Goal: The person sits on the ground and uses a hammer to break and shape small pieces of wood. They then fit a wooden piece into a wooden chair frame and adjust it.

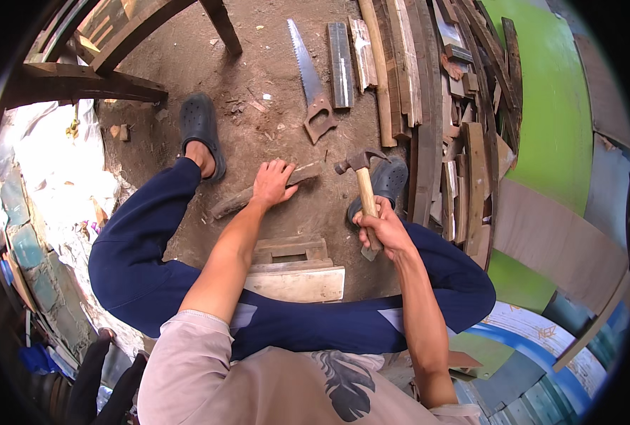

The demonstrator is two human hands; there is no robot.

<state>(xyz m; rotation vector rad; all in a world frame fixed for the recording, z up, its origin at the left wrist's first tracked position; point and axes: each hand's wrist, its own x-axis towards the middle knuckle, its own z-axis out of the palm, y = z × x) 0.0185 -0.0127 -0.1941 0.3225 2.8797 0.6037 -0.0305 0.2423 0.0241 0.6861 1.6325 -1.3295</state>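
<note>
My left hand (271, 183) grips a weathered piece of wood (234, 203) that lies aslant on the dirt ground between my feet. Its fingers curl over the top of the wood. In my right hand (387, 230) is a claw hammer (366, 185), held upright by its light wooden handle, with the dark metal head above my fist. The hammer head is apart from the wood, to its right and near my right clog. Ahead of both hands, a handsaw (310, 88) with a brown handle lies flat on the ground.
Beside the saw are a dark wooden block (339, 65) and a splintered offcut (362, 53). Stacked boards and scraps (463, 156) line the right, next to a green panel (552, 92). Dark wooden furniture legs (81, 83) stand at far left. A low wooden piece (295, 282) sits close before me.
</note>
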